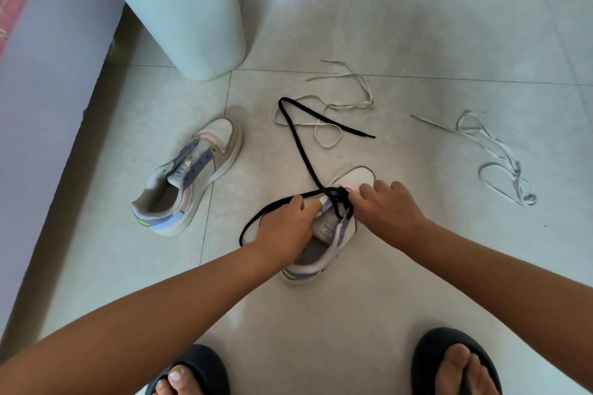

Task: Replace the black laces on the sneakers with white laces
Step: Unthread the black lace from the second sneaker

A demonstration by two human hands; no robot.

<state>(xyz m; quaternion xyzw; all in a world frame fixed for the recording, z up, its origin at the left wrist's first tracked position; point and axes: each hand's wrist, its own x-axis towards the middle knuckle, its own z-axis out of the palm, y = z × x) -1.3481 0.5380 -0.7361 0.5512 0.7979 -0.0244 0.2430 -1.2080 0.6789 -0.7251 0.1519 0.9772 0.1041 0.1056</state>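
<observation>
A white and purple sneaker (333, 234) stands on the floor between my hands, with a black lace (300, 144) still through its lowest eyelets. Both long ends of that lace trail out over the tiles. My left hand (285, 224) grips the sneaker's left side at the eyelets. My right hand (388, 205) rests on its right side, fingers pinching at the black lace near the toe. A second sneaker (189, 176) with no lace stands to the left. One white lace (327, 112) lies beyond, under the black one. Another white lace (500, 157) lies to the right.
A tall white bin (179, 16) with a blue bag liner stands at the back left. A pale wall or bed edge (38, 138) runs down the left side. My feet in black sandals (449, 362) are at the bottom on the tiled floor (417, 26).
</observation>
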